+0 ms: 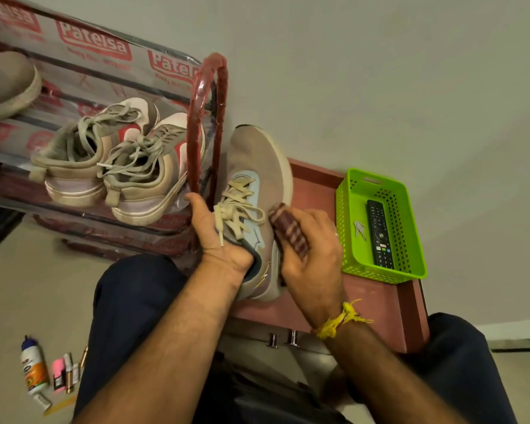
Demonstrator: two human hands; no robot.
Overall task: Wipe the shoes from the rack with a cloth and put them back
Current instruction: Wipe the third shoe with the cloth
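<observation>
The left hand [218, 240] grips a grey running shoe [257, 185], fingers inside its collar; cream laces, pale-blue tongue panel, white sole. The right hand [311, 255] presses a maroon striped cloth [288, 231] against its side, above the red cabinet's [380, 301] left edge.

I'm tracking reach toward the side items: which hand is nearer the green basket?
Right. The right hand, wiping the shoe with the cloth, lies just beside the green basket; the left hand grips the shoe's far side.
</observation>
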